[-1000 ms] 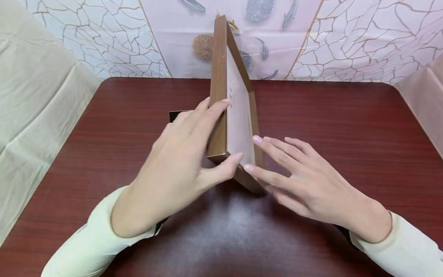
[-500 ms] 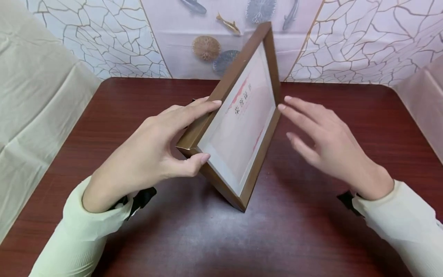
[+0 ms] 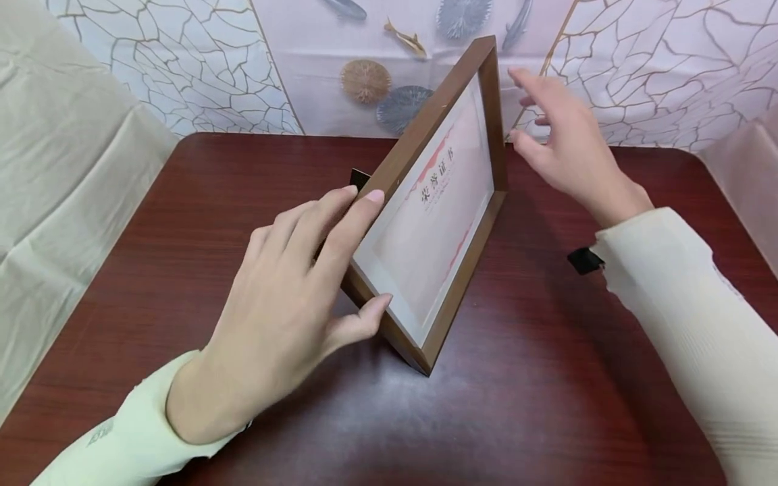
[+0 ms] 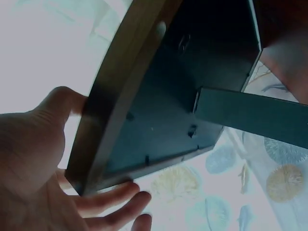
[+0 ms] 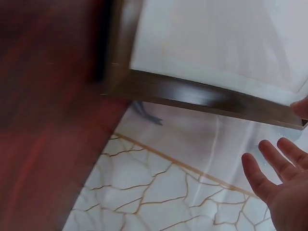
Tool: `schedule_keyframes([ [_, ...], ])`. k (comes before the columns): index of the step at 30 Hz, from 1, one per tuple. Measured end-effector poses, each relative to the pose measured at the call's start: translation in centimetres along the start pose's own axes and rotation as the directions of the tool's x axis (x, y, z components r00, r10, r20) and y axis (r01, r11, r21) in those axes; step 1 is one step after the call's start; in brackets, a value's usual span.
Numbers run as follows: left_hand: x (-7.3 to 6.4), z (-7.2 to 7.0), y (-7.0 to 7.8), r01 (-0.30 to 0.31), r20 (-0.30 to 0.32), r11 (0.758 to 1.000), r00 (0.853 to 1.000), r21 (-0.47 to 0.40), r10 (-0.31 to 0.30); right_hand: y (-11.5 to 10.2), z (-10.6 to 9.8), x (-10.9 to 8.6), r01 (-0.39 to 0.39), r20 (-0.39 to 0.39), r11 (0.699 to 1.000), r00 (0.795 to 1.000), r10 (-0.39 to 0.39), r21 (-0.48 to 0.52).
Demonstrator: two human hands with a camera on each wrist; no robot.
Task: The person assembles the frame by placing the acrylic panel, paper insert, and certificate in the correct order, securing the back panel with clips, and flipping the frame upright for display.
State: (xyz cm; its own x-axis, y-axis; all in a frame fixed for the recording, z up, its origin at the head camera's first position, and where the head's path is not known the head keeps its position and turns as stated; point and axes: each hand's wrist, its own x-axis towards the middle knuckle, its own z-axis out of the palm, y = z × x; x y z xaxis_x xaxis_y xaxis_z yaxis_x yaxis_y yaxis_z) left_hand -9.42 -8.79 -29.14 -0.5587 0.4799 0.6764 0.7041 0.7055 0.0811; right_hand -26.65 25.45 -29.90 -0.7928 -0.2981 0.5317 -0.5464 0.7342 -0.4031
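Note:
A brown-framed certificate (image 3: 437, 209) with a white mat and red trim stands tilted on the table in the head view, turned with its face to the right. My left hand (image 3: 273, 310) holds its left side, with fingers over the upper edge and thumb by the lower corner. In the left wrist view, the dark backing (image 4: 168, 110) shows, with a support leg (image 4: 255, 115) sticking out from it. My right hand (image 3: 565, 142) hovers by the frame's far upper corner, fingers loosely bent and holding nothing. The right wrist view has its thumb close to the frame's corner (image 5: 296, 120); contact is unclear.
The dark red wooden table (image 3: 547, 378) extends around the frame. A patterned backdrop (image 3: 206, 67) hangs behind its far edge. Pale cloth (image 3: 55, 175) lines the left side, and pinkish cloth (image 3: 741, 162) the right.
The frame has turned so its face shows more, its top swinging right. My right hand has left the lower edge and moved up and away to the far corner. My left hand stays on the frame.

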Motion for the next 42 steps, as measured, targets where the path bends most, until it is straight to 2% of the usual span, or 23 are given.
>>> schedule_keyframes([
  [3,-0.5,0.3,0.5,-0.026,-0.041,0.997,0.999,0.075,0.029,-0.3,0.1,1.8,-0.021,-0.01,1.0,1.0,0.022,0.008],
  [6,-0.7,0.7,0.9,-0.036,-0.055,0.994,0.998,0.1,0.041,-0.8,0.2,3.6,-0.027,0.021,1.0,0.999,0.027,0.004],
  [10,-0.8,1.0,1.1,-0.043,-0.051,0.996,0.998,0.076,0.047,-1.2,0.5,5.1,-0.06,0.108,0.998,0.992,0.058,0.014],
  [13,-0.7,0.9,0.8,-0.055,-0.047,0.998,0.997,0.04,0.057,-1.3,0.5,5.3,-0.083,0.139,0.996,0.987,0.08,0.016],
  [18,-0.5,0.5,-0.6,-0.055,-0.031,0.998,0.998,-0.013,0.055,-0.9,-0.2,4.3,-0.1,0.107,0.995,0.989,0.1,-0.003],
  [23,-0.1,-0.3,-2.5,0.004,0.033,1.0,0.999,-0.008,-0.004,-0.1,-1.5,2.4,-0.098,0.069,0.994,0.993,0.101,-0.045],
  [27,0.3,-0.3,-4.6,0.042,0.059,0.999,0.997,0.006,-0.043,0.5,-2.3,1.0,-0.107,0.065,0.992,0.992,0.112,-0.068],
  [33,1.6,1.1,-7.8,0.121,0.028,0.992,0.992,-0.036,-0.12,0.3,-3.6,-1.3,-0.161,0.042,0.982,0.985,0.166,-0.094],
  [38,3.2,2.8,-9.9,0.212,0.036,0.973,0.977,-0.088,-0.21,-0.3,-4.3,-2.8,-0.204,0.0,0.972,0.979,0.205,-0.12],
  [42,4.3,3.8,-11.4,0.259,0.058,0.955,0.966,-0.142,-0.253,-0.7,-4.5,-3.6,-0.235,-0.028,0.964,0.972,0.233,-0.124],
])
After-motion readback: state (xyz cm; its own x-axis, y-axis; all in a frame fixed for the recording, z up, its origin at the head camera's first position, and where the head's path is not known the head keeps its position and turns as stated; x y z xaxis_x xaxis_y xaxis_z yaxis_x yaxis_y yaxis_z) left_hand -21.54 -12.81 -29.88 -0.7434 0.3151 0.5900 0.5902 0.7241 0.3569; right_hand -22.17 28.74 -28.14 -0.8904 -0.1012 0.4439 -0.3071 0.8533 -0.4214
